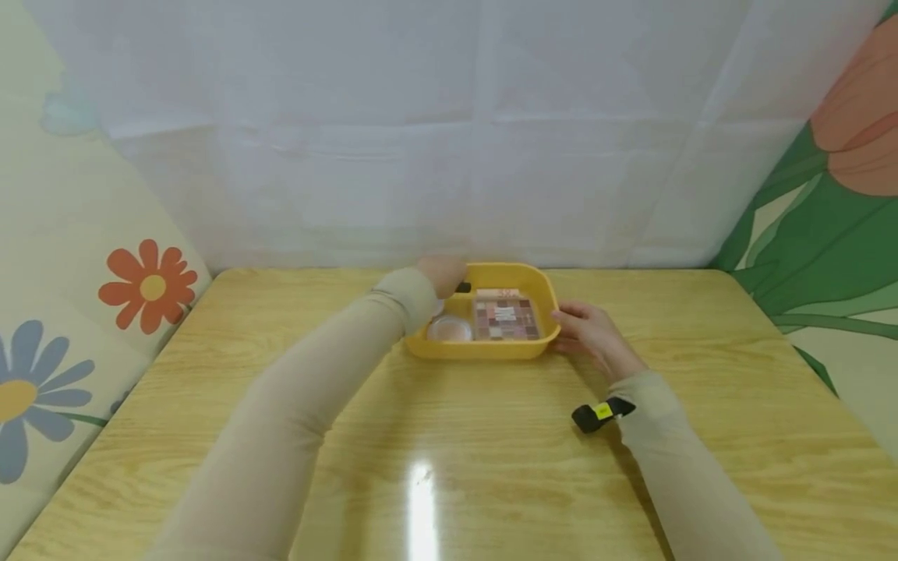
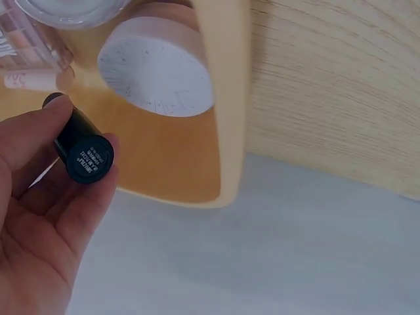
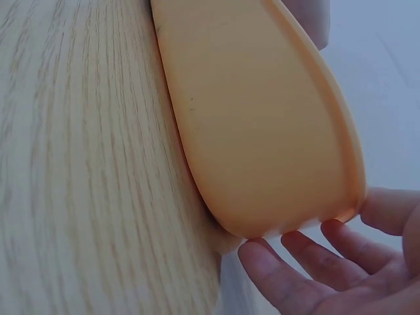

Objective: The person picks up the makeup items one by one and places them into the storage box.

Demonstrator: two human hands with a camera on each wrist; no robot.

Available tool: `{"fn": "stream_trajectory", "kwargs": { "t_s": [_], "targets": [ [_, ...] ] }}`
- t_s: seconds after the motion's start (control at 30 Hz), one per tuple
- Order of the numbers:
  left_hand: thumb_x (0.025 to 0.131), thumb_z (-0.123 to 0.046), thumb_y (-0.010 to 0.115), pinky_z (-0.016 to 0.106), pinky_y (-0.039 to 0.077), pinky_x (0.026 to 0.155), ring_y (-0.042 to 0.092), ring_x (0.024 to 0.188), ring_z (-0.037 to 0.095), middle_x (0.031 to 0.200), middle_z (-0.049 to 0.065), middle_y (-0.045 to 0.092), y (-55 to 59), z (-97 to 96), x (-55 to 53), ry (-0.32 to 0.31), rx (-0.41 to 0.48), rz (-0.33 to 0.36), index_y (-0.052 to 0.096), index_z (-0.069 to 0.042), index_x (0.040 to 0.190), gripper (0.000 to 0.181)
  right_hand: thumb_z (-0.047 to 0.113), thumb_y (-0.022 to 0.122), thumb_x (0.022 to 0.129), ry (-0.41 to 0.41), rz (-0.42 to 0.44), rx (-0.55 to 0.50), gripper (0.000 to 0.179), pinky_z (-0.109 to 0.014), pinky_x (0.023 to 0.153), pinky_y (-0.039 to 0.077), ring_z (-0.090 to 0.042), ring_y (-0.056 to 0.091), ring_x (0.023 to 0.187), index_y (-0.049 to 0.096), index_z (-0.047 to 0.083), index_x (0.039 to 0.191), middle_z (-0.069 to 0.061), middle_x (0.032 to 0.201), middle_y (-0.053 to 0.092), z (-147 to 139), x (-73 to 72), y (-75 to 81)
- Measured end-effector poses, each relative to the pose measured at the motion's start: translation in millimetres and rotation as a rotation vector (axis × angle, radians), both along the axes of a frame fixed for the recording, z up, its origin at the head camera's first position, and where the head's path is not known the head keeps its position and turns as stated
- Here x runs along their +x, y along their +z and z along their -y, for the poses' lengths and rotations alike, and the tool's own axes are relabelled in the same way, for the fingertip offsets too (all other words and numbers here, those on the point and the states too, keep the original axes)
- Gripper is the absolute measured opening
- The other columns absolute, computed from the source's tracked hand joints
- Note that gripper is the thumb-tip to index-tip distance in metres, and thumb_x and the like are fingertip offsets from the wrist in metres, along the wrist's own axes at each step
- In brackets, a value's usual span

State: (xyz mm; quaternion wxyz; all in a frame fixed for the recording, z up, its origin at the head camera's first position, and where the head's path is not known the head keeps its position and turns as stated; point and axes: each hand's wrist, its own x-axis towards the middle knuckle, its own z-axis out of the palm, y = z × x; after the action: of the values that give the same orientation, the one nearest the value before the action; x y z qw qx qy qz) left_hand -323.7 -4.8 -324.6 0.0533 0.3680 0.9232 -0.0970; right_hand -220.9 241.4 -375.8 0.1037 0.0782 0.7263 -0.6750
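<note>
My left hand (image 1: 442,274) reaches over the left end of a yellow plastic basin (image 1: 484,350). Between thumb and fingers it pinches a black lipstick tube (image 2: 85,147), whose labelled end faces the left wrist camera. In the basin lie an eyeshadow palette (image 1: 507,319), a pink tube (image 1: 498,294) beside it, a clear-lidded round case (image 1: 450,329) and a white speckled round compact (image 2: 157,69). At the basin's right end my right hand (image 1: 592,335) grips the wall, with the thumb by the rim and the fingertips (image 3: 259,256) against the outer side.
The basin stands at the far side of a wood-grain table (image 1: 484,452), close to a white cloth (image 1: 393,156) hanging behind. Flowered panels (image 1: 147,288) flank the table on both sides. A black strap (image 1: 602,413) is around my right wrist.
</note>
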Motion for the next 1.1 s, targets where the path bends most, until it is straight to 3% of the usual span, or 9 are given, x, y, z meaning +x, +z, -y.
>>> {"fn": "stream_trajectory", "kwargs": {
  "t_s": [0.17,0.37,0.47,0.6,0.63,0.7,0.87,0.97,1.1],
  "targets": [
    [0.092,0.002,0.058,0.039,0.052,0.088,0.063,0.098,0.03,0.103,0.015,0.067,-6.2,-2.0,-0.3,-0.033,-0.043,0.002,0.068,-0.001,0.1,0.013,0.013,0.048,0.102,0.01,-0.017,-0.008,0.053,-0.033,0.081,0.057,-0.007,0.064,0.083,0.029,-0.015,0.143,-0.026,0.128,0.05,3,1.7,-1.1],
    [0.094,-0.005,0.059,0.037,0.05,0.091,0.062,0.099,0.026,0.106,0.012,0.067,-14.4,-8.8,-5.1,0.021,-0.062,0.063,0.067,-0.006,0.102,0.012,0.011,0.048,0.101,0.007,-0.016,-0.018,0.053,-0.031,0.078,0.058,-0.006,0.063,0.082,0.029,-0.016,0.143,-0.028,0.129,0.049,4,3.3,-3.1],
    [0.092,-0.007,0.06,0.036,0.051,0.088,0.061,0.092,0.024,0.102,0.011,0.068,-18.3,-10.8,-3.8,0.052,-0.02,0.069,0.065,-0.007,0.09,0.006,0.012,0.048,0.102,0.005,-0.009,-0.002,0.053,-0.031,0.078,0.058,-0.006,0.063,0.083,0.03,-0.015,0.143,-0.03,0.134,0.045,6,4.7,-2.7],
    [0.092,-0.009,0.054,0.032,0.049,0.074,0.052,0.076,0.02,0.088,0.008,0.065,-18.7,-11.4,6.8,0.228,0.193,0.225,0.053,-0.01,0.073,0.019,0.014,0.048,0.102,0.008,-0.005,0.02,0.052,-0.031,0.08,0.057,-0.006,0.062,0.085,0.031,-0.013,0.144,-0.03,0.138,0.043,7,6.7,-1.3],
    [0.092,-0.009,0.052,0.032,0.048,0.072,0.05,0.075,0.02,0.087,0.008,0.064,-17.5,-11.4,10.5,0.309,0.282,0.305,0.053,-0.01,0.074,0.018,0.014,0.048,0.102,0.009,-0.004,0.025,0.053,-0.031,0.08,0.057,-0.006,0.062,0.086,0.031,-0.013,0.144,-0.03,0.14,0.042,7,7.0,-1.2],
    [0.092,-0.011,0.048,0.032,0.046,0.068,0.05,0.074,0.02,0.087,0.008,0.063,-15.0,-11.0,17.5,0.463,0.449,0.445,0.058,-0.006,0.079,0.017,0.015,0.048,0.102,0.009,-0.003,0.031,0.053,-0.03,0.079,0.057,-0.006,0.062,0.087,0.031,-0.012,0.144,-0.031,0.141,0.041,6,7.5,-0.9],
    [0.09,-0.017,0.045,0.035,0.049,0.071,0.056,0.08,0.023,0.097,0.009,0.066,-11.6,-10.2,25.6,0.714,0.692,0.636,0.065,-0.001,0.1,0.028,0.015,0.047,0.103,0.008,0.0,0.039,0.053,-0.03,0.079,0.057,-0.006,0.062,0.086,0.031,-0.012,0.145,-0.031,0.141,0.04,7,8.9,-0.2],
    [0.09,-0.015,0.046,0.033,0.048,0.07,0.054,0.078,0.022,0.092,0.008,0.065,-14.1,-11.2,21.8,0.639,0.611,0.586,0.062,-0.004,0.088,0.019,0.015,0.048,0.102,0.008,-0.001,0.035,0.052,-0.03,0.079,0.057,-0.006,0.062,0.086,0.031,-0.012,0.144,-0.031,0.141,0.041,7,9.3,0.0],
    [0.091,-0.011,0.052,0.032,0.045,0.07,0.05,0.074,0.02,0.084,0.008,0.061,-18.9,-13.8,10.8,0.374,0.344,0.372,0.051,-0.01,0.072,0.019,0.015,0.049,0.102,0.005,-0.008,0.032,0.052,-0.031,0.077,0.058,-0.006,0.062,0.084,0.032,-0.013,0.143,-0.029,0.137,0.045,7,8.8,-0.2]
  ]
}}
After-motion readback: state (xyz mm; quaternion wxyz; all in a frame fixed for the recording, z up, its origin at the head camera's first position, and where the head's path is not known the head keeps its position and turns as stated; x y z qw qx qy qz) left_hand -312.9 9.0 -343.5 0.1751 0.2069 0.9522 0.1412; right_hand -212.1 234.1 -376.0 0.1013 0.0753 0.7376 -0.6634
